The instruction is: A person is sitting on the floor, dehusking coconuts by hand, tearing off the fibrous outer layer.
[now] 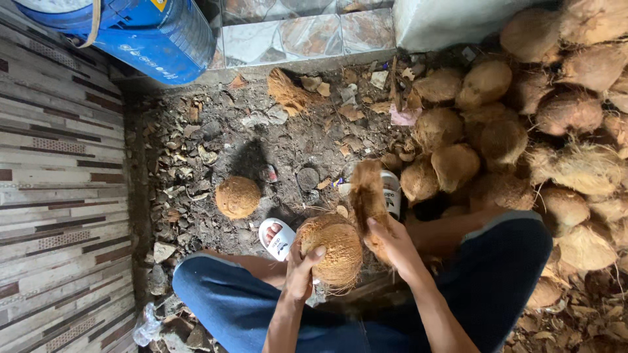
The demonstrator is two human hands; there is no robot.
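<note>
My left hand wraps tight around the coconut held between my knees, while my right hand grips a strip of husk, half peeled. I'd pull steadily away, bracing the coconut firmly.

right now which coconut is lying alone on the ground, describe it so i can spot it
Start at the big blue plastic barrel in the top left corner and drop down across the dark, husk-littered ground. There sits a round, brown, fully husked coconut, alone, left of the white sandal, far from the pile of coconuts on the right.
</note>
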